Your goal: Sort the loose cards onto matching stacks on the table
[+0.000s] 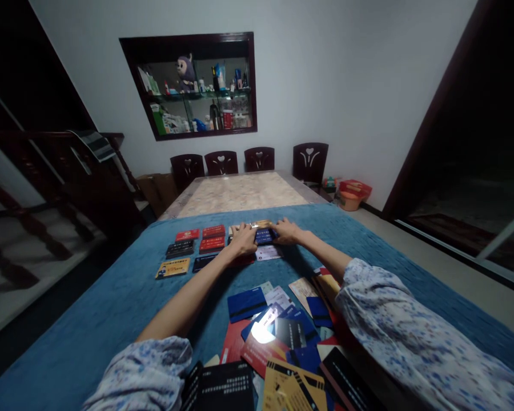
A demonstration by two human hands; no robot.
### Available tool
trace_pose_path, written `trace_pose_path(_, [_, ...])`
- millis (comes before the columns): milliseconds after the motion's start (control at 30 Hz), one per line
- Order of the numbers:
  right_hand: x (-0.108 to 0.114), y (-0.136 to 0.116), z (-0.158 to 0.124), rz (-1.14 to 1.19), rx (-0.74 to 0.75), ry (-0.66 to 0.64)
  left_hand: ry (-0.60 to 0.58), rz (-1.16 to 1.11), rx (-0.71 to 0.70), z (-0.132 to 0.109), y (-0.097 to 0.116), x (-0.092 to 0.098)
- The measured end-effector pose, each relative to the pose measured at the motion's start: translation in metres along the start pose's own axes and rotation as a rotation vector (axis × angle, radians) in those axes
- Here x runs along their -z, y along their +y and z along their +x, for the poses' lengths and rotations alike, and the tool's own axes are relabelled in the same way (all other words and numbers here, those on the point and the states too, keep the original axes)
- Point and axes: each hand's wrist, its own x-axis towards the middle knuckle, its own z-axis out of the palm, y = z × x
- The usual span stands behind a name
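Note:
Both hands reach to the far right of rows of cards laid on a blue cloth [124,297]. My left hand [243,240] is closed at the left edge of a blue card stack [264,237]. At that stack's right side, my right hand [286,231] has its fingers bent against the edge. A gold card [263,224] lies just behind, and a white card [269,253] in front. To the left sit red stacks [212,245], a black stack [180,249] and a yellow card [172,268]. Nearer me, loose mixed cards [247,303] form a pile.
Beyond the cloth the marble-patterned tabletop [240,191] continues towards several dark chairs [310,162]. A wall shelf [201,94] holds bottles and a plush toy. A wooden railing [15,257] stands left; a basket [351,200] is on the floor at right.

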Motion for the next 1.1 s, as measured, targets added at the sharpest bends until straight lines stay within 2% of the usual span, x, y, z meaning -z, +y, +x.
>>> trace_pose_path(267, [-0.009, 0.006, 0.010, 0.009, 0.024, -0.020, -0.047, -0.011, 0.001, 0.006, -0.001, -0.005])
trace_pose_path(567, [-0.011, 0.010, 0.024, -0.034, 0.113, -0.025, -0.087, -0.018, -0.007, 0.008, -0.001, -0.002])
trace_pose_path(1100, [-0.007, 0.006, 0.016, -0.058, 0.098, -0.022, -0.072, -0.039, -0.012, 0.008, -0.002, -0.005])
